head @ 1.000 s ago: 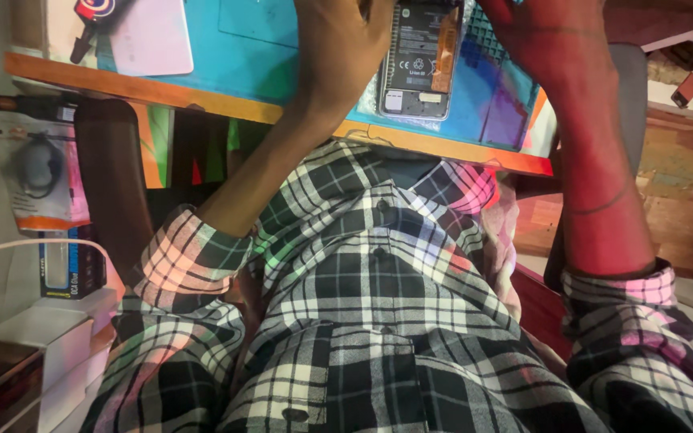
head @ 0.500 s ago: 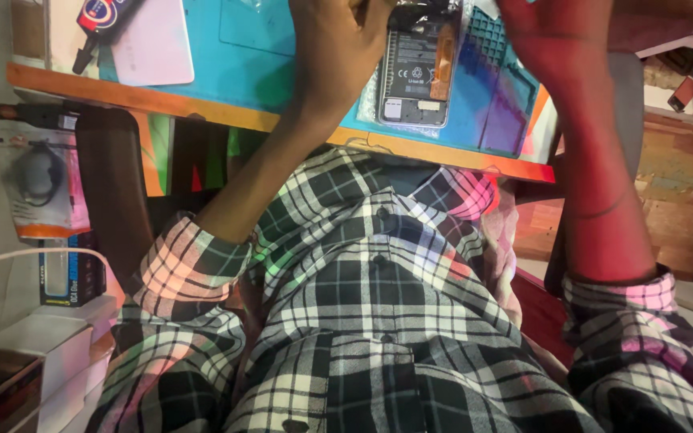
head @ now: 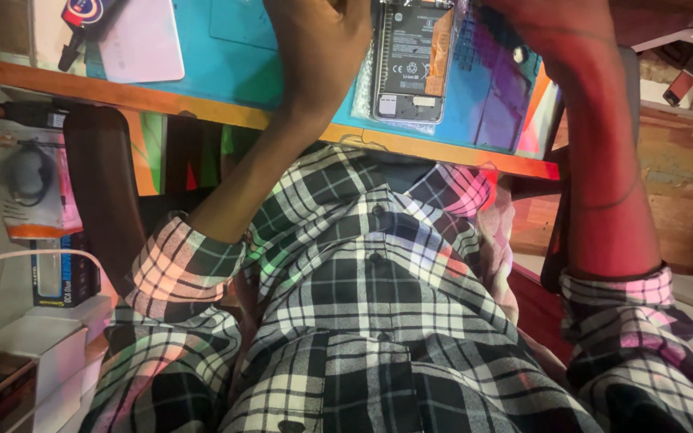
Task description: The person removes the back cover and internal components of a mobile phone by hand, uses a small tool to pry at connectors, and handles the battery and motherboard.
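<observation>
1. Two hands frame an opened phone (head: 411, 64), back cover off, lying on the blue mat (head: 234, 56) at the desk's near edge.
2. Left hand (head: 318, 48) rests just beside the phone's left side; its grip cannot be made out.
3. Right hand (head: 551, 32) sits at the phone's right, fingers cropped.

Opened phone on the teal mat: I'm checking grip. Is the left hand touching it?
Cannot tell: in the head view the left hand meets the opened phone's left edge, but the frame hides the fingertips.
</observation>
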